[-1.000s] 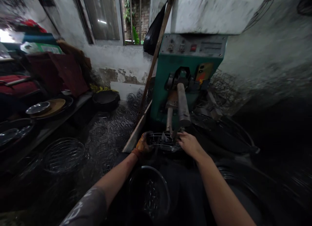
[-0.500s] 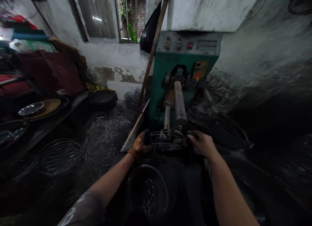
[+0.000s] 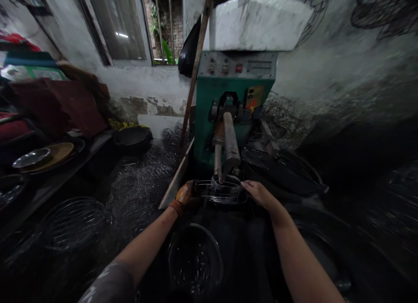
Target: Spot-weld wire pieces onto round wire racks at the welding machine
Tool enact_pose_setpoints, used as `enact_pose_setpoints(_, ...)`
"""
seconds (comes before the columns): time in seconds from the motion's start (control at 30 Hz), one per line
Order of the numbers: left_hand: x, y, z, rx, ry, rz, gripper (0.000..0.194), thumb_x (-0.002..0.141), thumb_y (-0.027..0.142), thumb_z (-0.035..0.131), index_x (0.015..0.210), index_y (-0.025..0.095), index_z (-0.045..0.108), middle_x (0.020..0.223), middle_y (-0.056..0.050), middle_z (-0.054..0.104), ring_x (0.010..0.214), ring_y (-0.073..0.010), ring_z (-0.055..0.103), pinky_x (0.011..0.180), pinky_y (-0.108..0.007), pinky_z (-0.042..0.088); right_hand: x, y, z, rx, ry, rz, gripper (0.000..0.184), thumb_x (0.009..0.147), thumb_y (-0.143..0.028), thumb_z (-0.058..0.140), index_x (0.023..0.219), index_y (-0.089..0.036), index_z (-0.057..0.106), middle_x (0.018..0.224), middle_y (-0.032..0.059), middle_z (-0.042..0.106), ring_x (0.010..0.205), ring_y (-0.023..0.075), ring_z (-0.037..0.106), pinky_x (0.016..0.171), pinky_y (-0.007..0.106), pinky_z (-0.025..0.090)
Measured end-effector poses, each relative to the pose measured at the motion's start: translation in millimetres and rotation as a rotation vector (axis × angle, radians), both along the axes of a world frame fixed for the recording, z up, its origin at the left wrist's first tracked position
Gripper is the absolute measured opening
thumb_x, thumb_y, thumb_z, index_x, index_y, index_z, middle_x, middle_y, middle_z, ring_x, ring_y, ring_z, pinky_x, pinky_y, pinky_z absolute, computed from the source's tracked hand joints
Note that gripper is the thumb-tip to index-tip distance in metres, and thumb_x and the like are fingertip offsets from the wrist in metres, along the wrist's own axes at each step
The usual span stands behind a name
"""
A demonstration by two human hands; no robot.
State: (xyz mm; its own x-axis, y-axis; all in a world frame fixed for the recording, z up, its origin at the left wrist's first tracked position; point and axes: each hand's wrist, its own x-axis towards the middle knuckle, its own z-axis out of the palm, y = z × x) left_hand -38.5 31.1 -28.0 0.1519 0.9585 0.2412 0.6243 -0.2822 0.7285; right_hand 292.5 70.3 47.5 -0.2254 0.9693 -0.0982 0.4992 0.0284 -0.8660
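Observation:
A round wire rack (image 3: 222,199) sits at the lower arm of a green spot-welding machine (image 3: 204,116), under its upper electrode arm (image 3: 231,142). My left hand (image 3: 185,194), in an orange-brown glove with dark fingertips, is closed on the rack's left side. On the opposite side my bare right hand (image 3: 257,192) pinches the rim between thumb and fingers. Just below, in front of my body, stands a dark bowl (image 3: 196,259) with small shiny metal pieces in it.
Piled wire frames (image 3: 137,181) cover the floor at left, beside a round wire grid (image 3: 73,222). A wooden board (image 3: 176,176) leans by the machine. A phone (image 3: 254,97) is fixed to its front. A white foam box (image 3: 257,22) rests on top.
My view has turned slightly right and up. My right hand has come in from just beside the rack and now grips its rim. The left hand keeps its hold.

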Motion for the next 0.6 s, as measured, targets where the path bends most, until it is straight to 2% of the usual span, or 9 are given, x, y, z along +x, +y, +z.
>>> enact_pose_setpoints(0.1, -8, -18, 6.3, -0.070, -0.042, -0.056, 0.083, 0.070, 0.032, 0.084, 0.144, 0.016, 0.051, 0.133, -0.016, 0.066, 0.120, -0.0324, 0.065, 0.103, -0.048, 0.055, -4, -13, 9.7, 0.118, -0.151, 0.106, 0.043, 0.089, -0.058, 0.054, 0.081, -0.021, 0.072, 0.076, 0.0036, 0.074, 0.077, 0.0223, 0.068, 0.073, 0.032, 0.055)
enact_pose_setpoints(0.2, -9, -39, 39.1, -0.034, -0.034, -0.183, 0.098, 0.071, 0.042, 0.087, 0.155, 0.020, 0.042, 0.149, -0.016, 0.055, 0.135, -0.0346, 0.056, 0.111, -0.050, 0.050, -15, -24, 18.8, 0.221, -0.317, 0.201, 0.042, 0.096, -0.053, 0.049, 0.082, -0.023, 0.074, 0.077, 0.0037, 0.075, 0.081, 0.0224, 0.070, 0.078, 0.031, 0.055)
enact_pose_setpoints(0.3, 4, -49, 80.0, 0.073, 0.008, -0.273, 0.082, 0.081, 0.046, 0.079, 0.153, 0.022, 0.049, 0.149, -0.012, 0.056, 0.135, -0.0321, 0.055, 0.114, -0.045, 0.046, -35, -29, 30.0, 0.241, -0.513, 0.271, 0.037, 0.099, -0.046, 0.049, 0.087, -0.024, 0.076, 0.086, 0.0066, 0.078, 0.090, 0.0231, 0.072, 0.082, 0.030, 0.053)
enact_pose_setpoints(0.37, 16, -47, 95.7, 0.033, 0.032, -0.332, 0.057, 0.090, 0.046, 0.069, 0.142, 0.023, 0.061, 0.131, -0.009, 0.069, 0.119, -0.0272, 0.066, 0.104, -0.037, 0.052, -51, -30, 38.1, 0.217, -0.655, 0.305, 0.036, 0.100, -0.042, 0.049, 0.088, -0.023, 0.077, 0.090, 0.0086, 0.079, 0.092, 0.0238, 0.074, 0.081, 0.030, 0.052)
enact_pose_setpoints(0.4, 21, -45, 98.5, -0.005, 0.043, -0.363, 0.047, 0.094, 0.046, 0.063, 0.135, 0.023, 0.067, 0.120, -0.007, 0.074, 0.108, -0.0246, 0.070, 0.096, -0.033, 0.054, -58, -30, 41.9, 0.199, -0.716, 0.317, 0.036, 0.101, -0.041, 0.048, 0.088, -0.023, 0.077, 0.092, 0.0095, 0.079, 0.091, 0.0243, 0.074, 0.079, 0.030, 0.051)
enact_pose_setpoints(0.47, 27, -41, 96.3, -0.055, 0.047, -0.392, 0.038, 0.097, 0.045, 0.058, 0.120, 0.020, 0.075, 0.102, -0.006, 0.077, 0.093, -0.0207, 0.073, 0.085, -0.027, 0.054, -70, -32, 48.3, 0.170, -0.799, 0.332, 0.036, 0.102, -0.039, 0.047, 0.091, -0.022, 0.077, 0.095, 0.0113, 0.079, 0.093, 0.0258, 0.075, 0.077, 0.031, 0.051)
enact_pose_setpoints(0.6, 25, -39, 86.5, -0.119, 0.020, -0.402, 0.034, 0.096, 0.042, 0.058, 0.106, 0.016, 0.077, 0.093, -0.005, 0.077, 0.083, -0.0172, 0.070, 0.074, -0.022, 0.050, -80, -34, 52.7, 0.181, -0.841, 0.312, 0.035, 0.103, -0.036, 0.046, 0.100, -0.021, 0.077, 0.104, 0.0127, 0.079, 0.099, 0.0275, 0.075, 0.080, 0.033, 0.051)
